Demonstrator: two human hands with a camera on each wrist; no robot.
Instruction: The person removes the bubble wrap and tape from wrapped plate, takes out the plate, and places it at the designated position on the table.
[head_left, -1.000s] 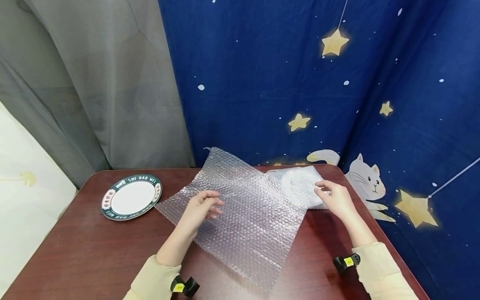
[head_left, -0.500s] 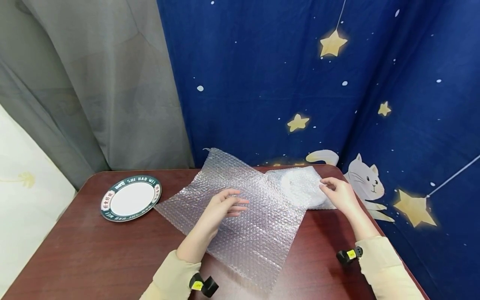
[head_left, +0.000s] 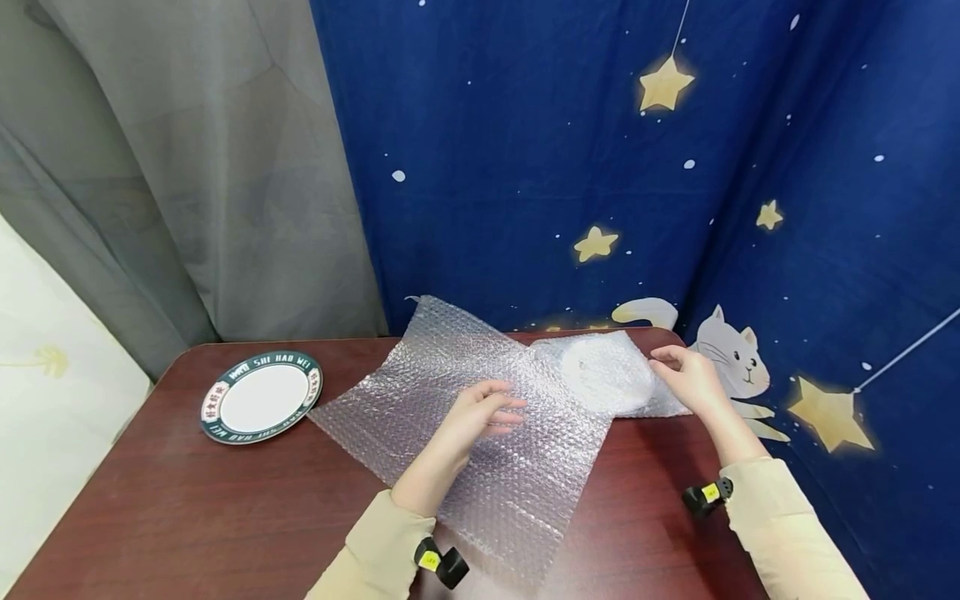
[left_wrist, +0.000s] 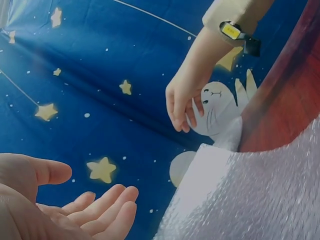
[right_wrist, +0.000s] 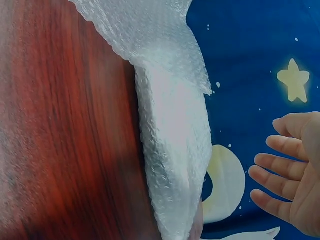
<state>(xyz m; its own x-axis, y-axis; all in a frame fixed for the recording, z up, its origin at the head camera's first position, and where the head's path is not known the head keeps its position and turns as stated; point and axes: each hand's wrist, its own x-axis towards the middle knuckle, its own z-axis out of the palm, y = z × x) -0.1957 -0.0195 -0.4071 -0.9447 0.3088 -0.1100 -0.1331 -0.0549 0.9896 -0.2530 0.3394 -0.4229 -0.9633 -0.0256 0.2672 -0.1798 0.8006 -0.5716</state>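
Note:
A large sheet of bubble wrap (head_left: 540,442) lies spread over the middle of the table, its far corner at the back edge. My left hand (head_left: 480,412) hovers above it, fingers loosely extended and holding nothing; the left wrist view shows the palm and fingers relaxed. At the back right is a round white item (head_left: 607,371) wrapped in bubble wrap, seemingly a plate. My right hand (head_left: 690,379) is beside the right end of this bundle. In the right wrist view its fingers (right_wrist: 280,172) are spread loosely, apart from the wrap.
A plate with a dark green patterned rim (head_left: 307,367) lies on the left of the brown table (head_left: 187,500). Behind the table hang a grey curtain (head_left: 247,208) and a blue curtain (head_left: 487,167) printed with stars and a cat.
My left hand has moved rightward across the bubble wrap sheet. My right hand has shifted slightly right, and more of the wrapped bundle's right end shows. The green-rimmed plate stays put.

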